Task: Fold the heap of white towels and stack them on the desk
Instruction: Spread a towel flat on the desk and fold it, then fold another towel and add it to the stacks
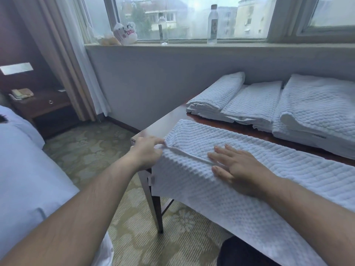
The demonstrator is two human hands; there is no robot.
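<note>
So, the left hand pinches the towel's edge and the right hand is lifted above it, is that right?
Not quite. In the head view the right hand lies flat on the towel, fingers straight, not lifted. The left hand does pinch its edge.

White waffle-weave towel (259, 150) on a red-brown desk (153, 127); the carpet (92, 146) is pale green, flower-patterned.
</note>
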